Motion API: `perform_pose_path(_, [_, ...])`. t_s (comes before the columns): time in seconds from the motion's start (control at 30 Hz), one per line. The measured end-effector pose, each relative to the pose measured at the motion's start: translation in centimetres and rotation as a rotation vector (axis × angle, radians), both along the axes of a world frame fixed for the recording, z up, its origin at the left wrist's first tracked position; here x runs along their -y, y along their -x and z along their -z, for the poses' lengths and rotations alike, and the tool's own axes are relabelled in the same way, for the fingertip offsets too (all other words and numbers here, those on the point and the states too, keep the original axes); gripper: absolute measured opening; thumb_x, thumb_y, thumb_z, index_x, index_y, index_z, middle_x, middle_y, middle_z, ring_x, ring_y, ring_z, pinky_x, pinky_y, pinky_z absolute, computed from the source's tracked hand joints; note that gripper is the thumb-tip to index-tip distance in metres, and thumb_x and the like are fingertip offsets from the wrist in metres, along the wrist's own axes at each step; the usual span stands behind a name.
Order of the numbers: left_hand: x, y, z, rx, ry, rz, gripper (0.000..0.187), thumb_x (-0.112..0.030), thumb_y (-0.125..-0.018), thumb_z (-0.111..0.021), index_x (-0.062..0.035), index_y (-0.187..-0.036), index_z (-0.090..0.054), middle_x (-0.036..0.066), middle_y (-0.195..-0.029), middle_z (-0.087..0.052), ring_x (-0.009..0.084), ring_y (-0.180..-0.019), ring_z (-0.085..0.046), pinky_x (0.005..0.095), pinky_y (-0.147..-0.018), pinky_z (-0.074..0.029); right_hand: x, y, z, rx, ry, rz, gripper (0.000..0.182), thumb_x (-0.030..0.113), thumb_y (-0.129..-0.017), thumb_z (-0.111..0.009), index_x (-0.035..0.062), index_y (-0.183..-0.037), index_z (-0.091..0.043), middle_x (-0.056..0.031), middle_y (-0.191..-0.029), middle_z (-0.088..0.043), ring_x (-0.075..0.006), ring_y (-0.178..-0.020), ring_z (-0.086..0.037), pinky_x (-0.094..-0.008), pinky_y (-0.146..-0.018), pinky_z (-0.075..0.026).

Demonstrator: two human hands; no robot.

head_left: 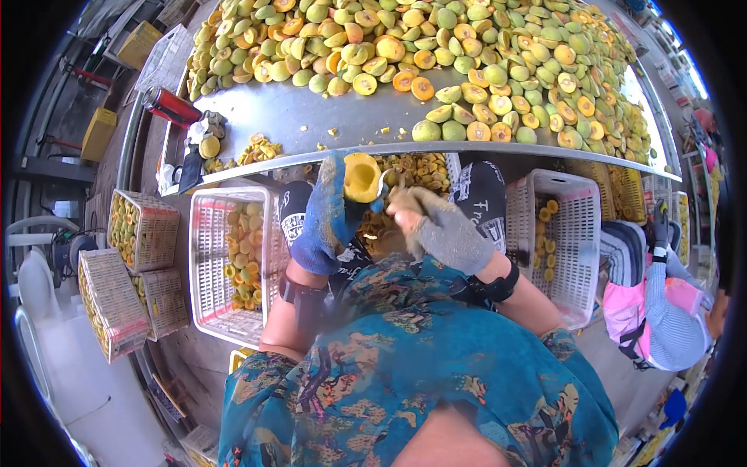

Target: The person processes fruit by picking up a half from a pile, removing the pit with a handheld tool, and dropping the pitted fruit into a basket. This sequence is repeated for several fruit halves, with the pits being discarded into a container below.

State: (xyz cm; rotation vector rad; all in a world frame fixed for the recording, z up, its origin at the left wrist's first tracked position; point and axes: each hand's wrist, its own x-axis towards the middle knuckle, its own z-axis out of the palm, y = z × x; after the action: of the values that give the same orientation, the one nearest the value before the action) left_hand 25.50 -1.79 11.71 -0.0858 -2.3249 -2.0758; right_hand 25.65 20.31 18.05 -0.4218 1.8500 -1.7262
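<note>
I am gripping a halved fruit (362, 177) in my blue-gloved left hand (323, 218), just below the steel table (311, 117) edge, while my grey-gloved right hand (443, 229) is closing beside it; white crates (214, 265) are flanking my knees

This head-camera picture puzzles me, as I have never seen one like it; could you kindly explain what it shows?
The camera sits on a person's head and looks down through a wide lens, so the edges curve. At the bottom you see their patterned top. There is no machine: both hands are the person's own, in gloves. The left hand, in a blue glove, holds a halved fruit with its yellow hollow showing. The right hand, in a grey glove, is right beside it; whether it holds a tool I cannot tell. Above lies a metal table piled with green and yellow fruit halves. White crates stand below. At the right edge another person works.
</note>
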Motion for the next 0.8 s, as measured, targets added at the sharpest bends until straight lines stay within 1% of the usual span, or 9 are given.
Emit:
perform_pose_path(0.07, [-1.2,-1.4,-3.9,0.138,-0.287,-0.015,0.035,-0.007,-0.093,-0.058,-0.0044,-0.125,-0.045,0.009,-0.105,-0.061,0.0190,-0.091,-0.062,0.0292,-0.074,-0.053,0.4,0.4,0.7,-0.262,-0.260,0.166,0.038,0.031,-0.090,-0.064,-0.0008,-0.108,-0.057,-0.0213,-0.089,-0.064,-0.0364,-0.079,-0.066,-0.0414,-0.068,-0.051])
perform_pose_path(0.13, [-1.7,-2.0,-6.0,0.448,-0.951,-0.093,0.036,-0.005,-0.091,-0.060,-0.0040,-0.124,-0.046,0.008,-0.106,-0.059,0.0167,-0.094,-0.060,0.0276,-0.074,-0.052,0.8,0.6,0.5,-0.437,-0.303,0.196,0.038,0.032,-0.089,-0.065,-0.0005,-0.107,-0.057,-0.0225,-0.090,-0.064,-0.0394,-0.082,-0.064,-0.0427,-0.068,-0.051])
perform_pose_path(0.23, [-1.6,-2.4,-4.3,0.193,-0.303,-0.053,0.027,-0.017,-0.098,-0.053,-0.0050,-0.121,-0.047,0.006,-0.108,-0.056,0.0140,-0.099,-0.056,0.0276,-0.079,-0.050,1.5,0.4,1.2,-0.667,-0.361,0.245,0.040,0.034,-0.086,-0.068,0.0003,-0.104,-0.057,-0.0226,-0.091,-0.064,-0.0410,-0.081,-0.064,-0.0446,-0.067,-0.051])
perform_pose_path(0.37, [-2.4,-2.4,-3.7,0.221,-0.640,-0.220,0.024,-0.024,-0.101,-0.048,-0.0062,-0.118,-0.048,0.004,-0.108,-0.054,0.0124,-0.102,-0.054,0.0280,-0.086,-0.048,2.1,0.0,2.1,-0.774,-0.476,0.316,0.040,0.034,-0.085,-0.068,0.0025,-0.106,-0.056,-0.0207,-0.090,-0.064,-0.0394,-0.076,-0.064,-0.0441,-0.063,-0.052])
perform_pose_path(0.43, [-2.8,-2.7,-4.2,-0.025,-0.012,-0.240,0.019,-0.020,-0.100,-0.049,-0.0074,-0.114,-0.050,0.003,-0.104,-0.052,0.0103,-0.100,-0.051,0.0265,-0.088,-0.045,2.5,0.1,2.5,-0.785,-0.530,0.329,0.038,0.034,-0.085,-0.067,0.0036,-0.105,-0.056,-0.0200,-0.089,-0.064,-0.0389,-0.075,-0.064,-0.0440,-0.062,-0.052])
perform_pose_path(0.57, [-2.5,-2.7,-4.3,0.022,-0.189,-0.236,0.016,-0.020,-0.100,-0.049,-0.0082,-0.111,-0.051,0.001,-0.101,-0.050,0.0082,-0.093,-0.049,0.0252,-0.083,-0.044,3.1,0.6,3.1,-0.706,-0.589,0.264,0.034,0.034,-0.086,-0.065,0.0064,-0.102,-0.054,-0.0195,-0.090,-0.064,-0.0391,-0.078,-0.064,-0.0457,-0.065,-0.052])
perform_pose_path(0.63, [-2.5,-3.1,-4.3,0.159,-0.607,-0.237,0.015,-0.019,-0.100,-0.050,-0.0090,-0.111,-0.050,0.001,-0.102,-0.050,0.0080,-0.091,-0.049,0.0241,-0.080,-0.044,3.0,1.5,3.8,-0.676,-0.597,0.236,0.032,0.034,-0.087,-0.064,0.0070,-0.101,-0.054,-0.0195,-0.090,-0.064,-0.0391,-0.080,-0.064,-0.0464,-0.067,-0.051])
perform_pose_path(0.7, [-2.6,-3.5,-4.5,0.107,-0.505,-0.215,0.018,-0.023,-0.100,-0.048,-0.0092,-0.112,-0.050,0.001,-0.102,-0.051,0.0087,-0.092,-0.051,0.0242,-0.079,-0.045,2.5,2.7,4.6,-0.587,-0.876,0.207,0.032,0.033,-0.088,-0.062,0.0065,-0.103,-0.054,-0.0209,-0.090,-0.063,-0.0409,-0.084,-0.062,-0.0481,-0.070,-0.050])
perform_pose_path(0.8, [-1.5,-3.0,-3.8,0.149,-0.597,-0.237,0.031,-0.036,-0.099,-0.048,-0.0088,-0.114,-0.051,0.005,-0.102,-0.057,0.0140,-0.087,-0.059,0.0267,-0.071,-0.050,2.6,2.3,3.4,-0.569,-0.714,0.223,0.033,0.036,-0.089,-0.061,0.0057,-0.101,-0.057,-0.0220,-0.095,-0.064,-0.0410,-0.088,-0.062,-0.0472,-0.070,-0.050])
